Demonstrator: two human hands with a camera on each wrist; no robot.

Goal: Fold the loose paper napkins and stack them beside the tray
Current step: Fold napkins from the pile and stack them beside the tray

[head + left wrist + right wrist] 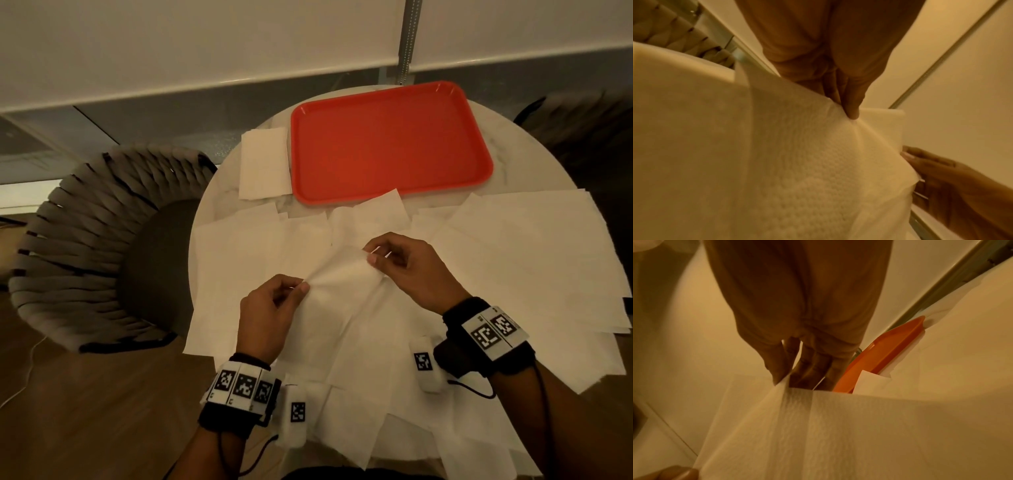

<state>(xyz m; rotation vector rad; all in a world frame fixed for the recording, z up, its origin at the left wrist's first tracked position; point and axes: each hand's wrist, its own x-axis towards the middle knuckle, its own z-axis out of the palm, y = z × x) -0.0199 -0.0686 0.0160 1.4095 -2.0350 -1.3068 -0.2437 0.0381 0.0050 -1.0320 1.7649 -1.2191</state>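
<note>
A white paper napkin [337, 279] is lifted a little above the round table, stretched between both hands. My left hand [274, 308] pinches its near-left corner; the wrist view shows the embossed napkin [807, 162] under the fingertips [852, 112]. My right hand [400, 263] pinches the far-right corner between thumb and fingers, and the napkin [828, 426] hangs below it. Several loose napkins [513, 246] cover the table. A stack of folded napkins [262, 164] lies left of the red tray [390, 144], touching its side.
The round white table [219, 192] has a woven grey chair [96, 240] at its left and a dark chair [589, 137] at the right. Loose napkins overhang the table's near and right edges. A window blind [205, 44] hangs behind the tray.
</note>
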